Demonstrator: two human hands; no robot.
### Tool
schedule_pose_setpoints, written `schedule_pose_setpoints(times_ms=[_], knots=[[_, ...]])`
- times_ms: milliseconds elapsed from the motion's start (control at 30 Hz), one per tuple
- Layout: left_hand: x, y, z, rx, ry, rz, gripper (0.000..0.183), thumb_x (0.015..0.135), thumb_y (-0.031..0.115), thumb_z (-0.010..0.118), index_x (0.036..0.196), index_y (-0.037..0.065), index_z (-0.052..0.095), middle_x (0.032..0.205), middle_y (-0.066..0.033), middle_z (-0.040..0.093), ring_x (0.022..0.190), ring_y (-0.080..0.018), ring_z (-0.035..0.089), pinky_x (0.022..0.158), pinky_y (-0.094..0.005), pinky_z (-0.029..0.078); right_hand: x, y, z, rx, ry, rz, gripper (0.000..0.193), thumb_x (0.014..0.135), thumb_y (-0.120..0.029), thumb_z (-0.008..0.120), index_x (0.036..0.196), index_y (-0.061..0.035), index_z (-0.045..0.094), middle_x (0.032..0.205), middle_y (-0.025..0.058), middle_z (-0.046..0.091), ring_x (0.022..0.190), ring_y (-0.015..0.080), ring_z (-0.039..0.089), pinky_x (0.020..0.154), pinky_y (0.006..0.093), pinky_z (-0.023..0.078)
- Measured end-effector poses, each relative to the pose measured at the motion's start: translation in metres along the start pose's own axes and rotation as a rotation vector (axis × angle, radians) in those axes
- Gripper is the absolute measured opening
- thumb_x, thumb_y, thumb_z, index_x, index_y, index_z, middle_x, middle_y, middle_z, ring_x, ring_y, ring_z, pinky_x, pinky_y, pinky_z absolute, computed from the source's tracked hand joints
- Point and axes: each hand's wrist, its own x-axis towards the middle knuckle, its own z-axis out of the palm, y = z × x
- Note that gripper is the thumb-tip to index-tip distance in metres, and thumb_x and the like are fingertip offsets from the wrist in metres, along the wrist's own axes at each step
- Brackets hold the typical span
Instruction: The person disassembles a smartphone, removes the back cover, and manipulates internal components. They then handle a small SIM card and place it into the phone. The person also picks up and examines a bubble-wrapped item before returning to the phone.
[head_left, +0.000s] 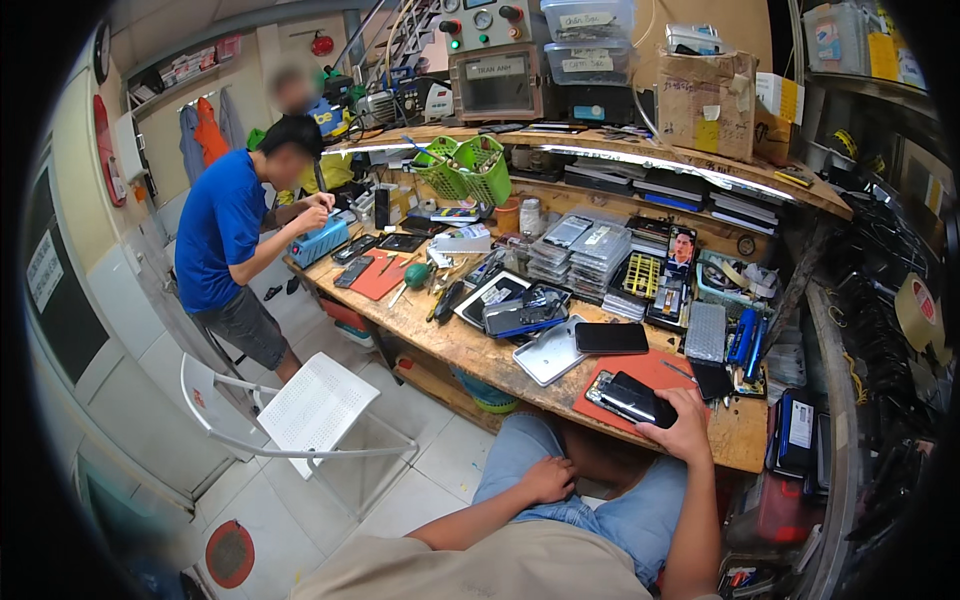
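On the orange-red mat (590,403) at the near right of the bench lies an opened smartphone (638,398). Bare inner parts show at its left end, and a glossy black panel covers the rest. My right hand (684,424) grips the phone by its right end, with the thumb on the near side and the fingers over the far side. My left hand (548,481) rests on my thigh, holding nothing, its fingers laid loosely on the jeans. Just beyond the mat are a dark phone (611,338) and a silver metal casing (550,352).
Stacks of clear plastic trays (600,252) and a pile of phone parts (525,312) crowd the bench. Blue tools (745,340) stand at the right. A co-worker in a blue shirt (218,225) handles a blue device (318,243) at the far left. A white folding chair (318,402) stands left of me.
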Motion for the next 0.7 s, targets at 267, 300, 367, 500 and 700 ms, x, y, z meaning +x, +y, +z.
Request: schedule_pose_setpoints(times_ms=[267, 300, 367, 500, 700], knots=[[0.001, 0.0025, -0.0052, 0.0, -0.075, -0.04, 0.036, 0.097, 0.031, 0.061, 0.124, 0.007, 0.068, 0.126, -0.0146, 0.067, 0.123, -0.0325, 0.063, 0.104, -0.0484, 0.048, 0.0008, -0.0025, -0.0004, -0.011, 0.004, -0.006, 0.065, 0.064, -0.031, 0.098, 0.118, -0.0024, 0.075, 0.116, 0.0118, 0.073, 0.116, 0.0322, 0.064, 0.106, 0.0431, 0.049], [0.0013, 0.0025, -0.0061, -0.003, -0.09, -0.047, 0.036, 0.097, 0.031, 0.061, 0.124, 0.007, 0.068, 0.126, -0.0146, 0.067, 0.124, -0.0325, 0.063, 0.104, -0.0486, 0.048, 0.0011, -0.003, -0.0006, -0.015, 0.004, -0.009, 0.065, 0.064, -0.031, 0.098, 0.118, -0.0024, 0.075, 0.116, 0.0118, 0.073, 0.116, 0.0323, 0.064, 0.106, 0.0431, 0.049], [0.0015, 0.0028, -0.0059, 0.006, -0.096, -0.043, 0.037, 0.097, 0.031, 0.061, 0.124, 0.007, 0.068, 0.126, -0.0147, 0.067, 0.124, -0.0326, 0.062, 0.105, -0.0489, 0.048, 0.001, -0.0037, -0.0011, -0.024, 0.0, -0.008, 0.065, 0.064, -0.03, 0.097, 0.118, -0.0024, 0.075, 0.117, 0.0119, 0.073, 0.116, 0.0324, 0.064, 0.106, 0.0431, 0.049], [-0.0004, 0.002, -0.0014, -0.011, -0.012, -0.025, 0.03, 0.097, 0.031, 0.062, 0.117, 0.01, 0.069, 0.117, -0.0143, 0.068, 0.119, -0.0338, 0.063, 0.103, -0.049, 0.047, 0.0011, -0.0045, -0.0011, -0.017, 0.005, -0.004, 0.064, 0.063, -0.03, 0.097, 0.116, -0.002, 0.075, 0.117, 0.0115, 0.073, 0.116, 0.0327, 0.063, 0.107, 0.0435, 0.048], [-0.0021, 0.0014, -0.0032, -0.031, -0.004, -0.019, 0.034, 0.096, 0.031, 0.063, 0.12, 0.009, 0.069, 0.119, -0.0148, 0.068, 0.12, -0.0337, 0.063, 0.104, -0.0477, 0.047, 0.0009, -0.0052, -0.0011, -0.022, 0.018, -0.013, 0.062, 0.063, -0.028, 0.096, 0.115, -0.0019, 0.075, 0.118, 0.0122, 0.073, 0.117, 0.0327, 0.063, 0.107, 0.0432, 0.048]])
